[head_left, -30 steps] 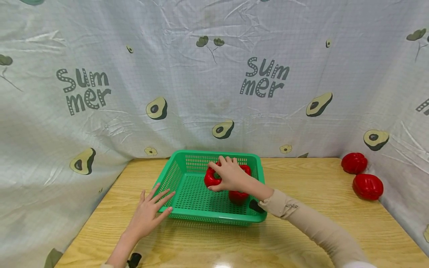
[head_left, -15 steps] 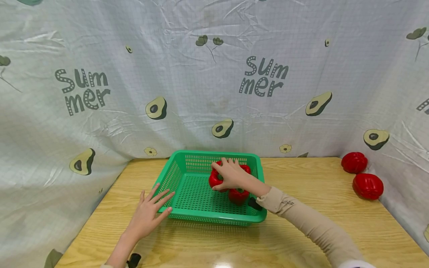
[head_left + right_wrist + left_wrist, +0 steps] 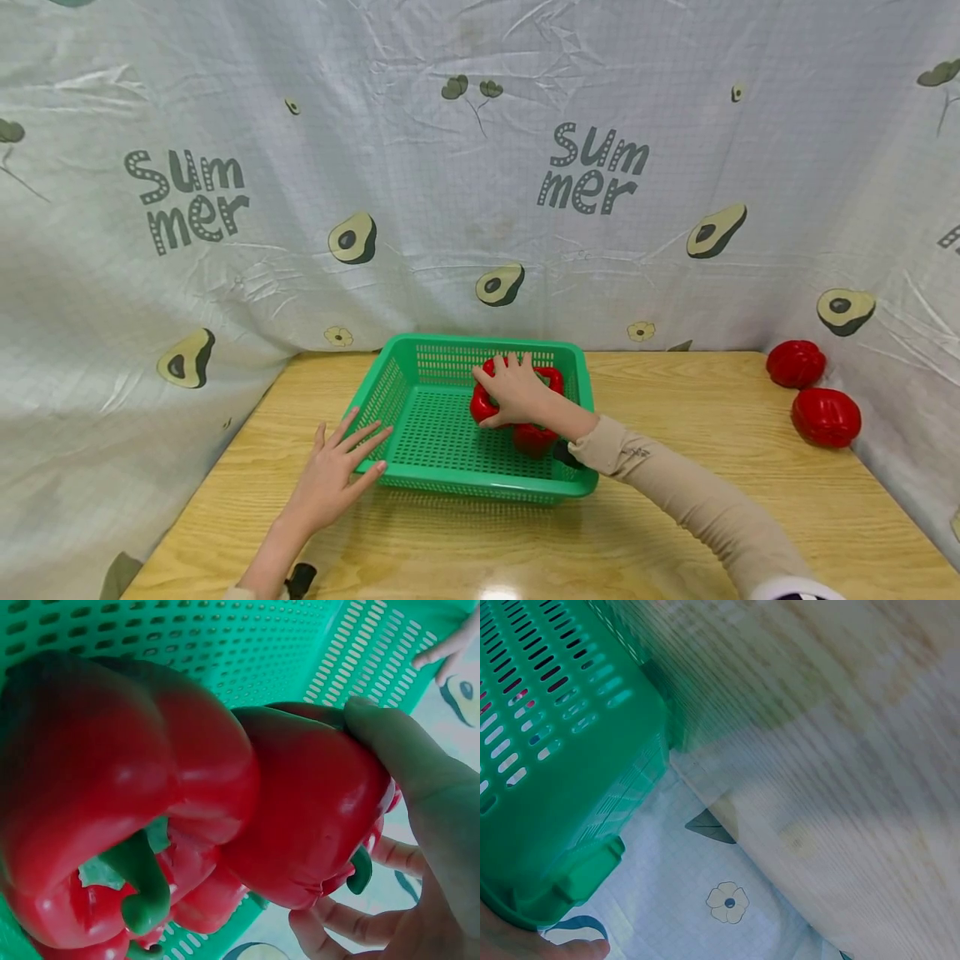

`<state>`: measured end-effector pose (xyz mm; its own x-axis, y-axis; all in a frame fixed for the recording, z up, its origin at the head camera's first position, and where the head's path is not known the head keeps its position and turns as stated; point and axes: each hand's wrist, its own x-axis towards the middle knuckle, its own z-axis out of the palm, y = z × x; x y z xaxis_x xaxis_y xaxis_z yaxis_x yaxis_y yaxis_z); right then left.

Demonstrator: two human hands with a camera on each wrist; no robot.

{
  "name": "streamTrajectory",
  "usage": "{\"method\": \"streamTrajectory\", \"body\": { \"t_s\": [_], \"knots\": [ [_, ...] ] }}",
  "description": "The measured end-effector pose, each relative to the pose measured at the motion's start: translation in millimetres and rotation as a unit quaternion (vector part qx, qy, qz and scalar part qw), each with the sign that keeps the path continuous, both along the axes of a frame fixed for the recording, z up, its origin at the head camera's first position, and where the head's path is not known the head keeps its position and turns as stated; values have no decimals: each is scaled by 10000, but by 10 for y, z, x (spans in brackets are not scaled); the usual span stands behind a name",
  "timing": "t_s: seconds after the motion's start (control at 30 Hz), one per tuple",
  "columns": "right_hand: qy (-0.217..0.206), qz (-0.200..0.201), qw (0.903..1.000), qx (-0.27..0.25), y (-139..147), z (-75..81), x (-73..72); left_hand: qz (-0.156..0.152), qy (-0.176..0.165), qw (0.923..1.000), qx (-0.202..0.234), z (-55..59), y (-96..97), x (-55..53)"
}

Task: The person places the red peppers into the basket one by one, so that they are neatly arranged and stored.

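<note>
Closest to the camera there's a bright glare spot on the wood-grain tabletop [image 3: 435,542], with a black gadget [image 3: 302,580] strapped at the left wrist and a beige sleeve [image 3: 690,493] reaching in from the right. The left hand [image 3: 330,475] isn't gripping anything, its fingers are just fanned out over the near left corner of the green plastic basket [image 3: 487,482], which has slotted sides and a grid floor. Inside, toward the front right, sits one red bell pepper [image 3: 533,442], partly tucked under the other arm. Right behind it the right hand [image 3: 517,392] has a proper hold on another one: thumb on one side, fingers curled round the other, so the held pepper [image 3: 482,407] is in its grasp, in the right half of the basket toward the back. Can't tell if that one's bottom touches the basket floor. The right wrist view has its green stem [image 3: 361,870] poking out between the fingers, btw. A third, the back right pepper [image 3: 554,380], peeks out past the hand. Well off to the right on the table are two more reds, the outer pepper [image 3: 826,417] and, just behind it, the far pepper [image 3: 797,364]. Backdrop is a pale curtain [image 3: 420,175] with avocados and "summer" printed on it.
</note>
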<state>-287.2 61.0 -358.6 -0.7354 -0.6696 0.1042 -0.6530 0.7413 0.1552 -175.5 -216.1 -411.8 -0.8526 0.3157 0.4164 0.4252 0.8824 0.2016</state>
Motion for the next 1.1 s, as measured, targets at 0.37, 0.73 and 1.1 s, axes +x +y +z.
{"method": "streamTrajectory", "body": {
  "t_s": [0.37, 0.73, 1.1],
  "knots": [
    [-373, 26, 9983, 442, -25, -70, 0, -29, 34, 10000, -32, 9, -4, -7],
    [-548, 14, 9973, 497, -39, -100, 8, -26, 16, 10000, -31, 10, -6, -2],
    [-463, 41, 9965, 697, -64, -120, 22, -25, -13, 10000, -13, 20, -2, 2]
  ]
}}
